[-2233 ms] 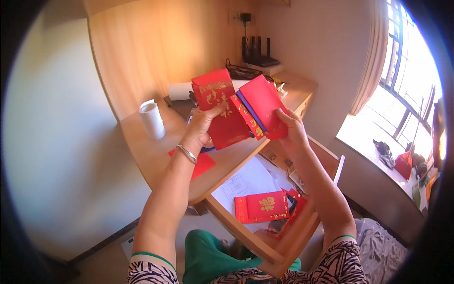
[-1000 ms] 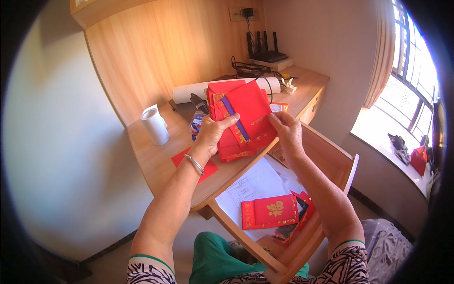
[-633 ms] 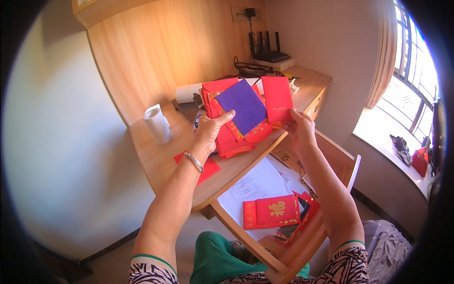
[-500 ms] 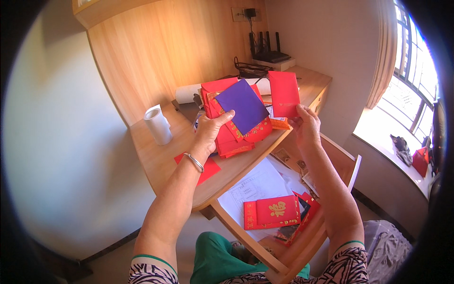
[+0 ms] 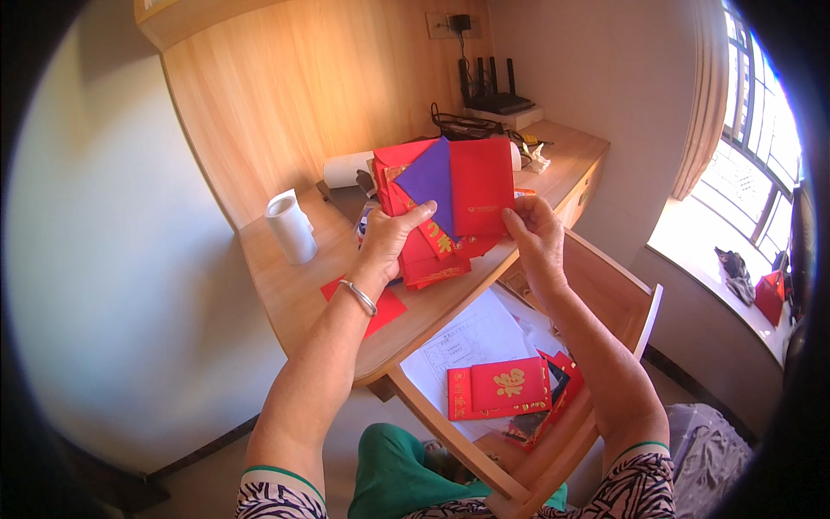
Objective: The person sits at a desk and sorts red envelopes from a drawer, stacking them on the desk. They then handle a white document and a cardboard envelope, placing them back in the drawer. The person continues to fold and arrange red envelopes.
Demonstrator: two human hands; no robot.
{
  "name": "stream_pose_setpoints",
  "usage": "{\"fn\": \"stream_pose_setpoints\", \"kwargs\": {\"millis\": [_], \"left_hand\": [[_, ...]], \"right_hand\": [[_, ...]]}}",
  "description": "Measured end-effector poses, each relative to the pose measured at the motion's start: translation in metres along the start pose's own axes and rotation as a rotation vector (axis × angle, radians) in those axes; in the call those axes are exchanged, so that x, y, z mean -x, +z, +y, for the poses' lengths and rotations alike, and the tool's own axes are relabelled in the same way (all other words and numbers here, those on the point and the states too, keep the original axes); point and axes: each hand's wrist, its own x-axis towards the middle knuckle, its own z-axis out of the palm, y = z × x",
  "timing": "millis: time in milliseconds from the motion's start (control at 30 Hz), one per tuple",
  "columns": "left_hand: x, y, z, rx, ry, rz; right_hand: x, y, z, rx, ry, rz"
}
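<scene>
My left hand point(image 5: 393, 238) grips a thick fanned stack of red envelopes point(image 5: 425, 266), its thumb pressed on top. A purple envelope point(image 5: 428, 183) lies over the stack, partly covered. My right hand point(image 5: 538, 232) pinches the lower right corner of a single plain red envelope point(image 5: 482, 186), which overlaps the purple one from the right. Below the hands, an open drawer point(image 5: 441, 437) holds white printed papers point(image 5: 462, 342) and more red envelopes point(image 5: 499, 388) with gold markings. Another red envelope point(image 5: 385, 311) lies flat on the desk under my left wrist.
On the wooden desk point(image 5: 277, 298), a white paper roll point(image 5: 292, 229) stands at the left. A black router point(image 5: 499, 102) and cables point(image 5: 458, 125) sit at the back, near a crumpled white tissue point(image 5: 537, 159). The window sill point(image 5: 692, 233) is at the right.
My right hand has moved left, bringing its red envelope from beside the stack to over the purple envelope. My left hand has barely moved.
</scene>
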Motion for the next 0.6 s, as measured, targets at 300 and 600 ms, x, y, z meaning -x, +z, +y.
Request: {"fn": "stream_pose_setpoints", "kwargs": {"millis": [300, 600], "left_hand": [[0.0032, 0.0046, 0.0033, -0.081, 0.013, -0.054], [0.0069, 0.0090, 0.0031, -0.075, -0.016, -0.136]], "right_hand": [[0.0025, 0.0019, -0.0019, 0.140, -0.093, -0.050], [0.0037, 0.0030, 0.0014, 0.249, -0.167, 0.043]]}}
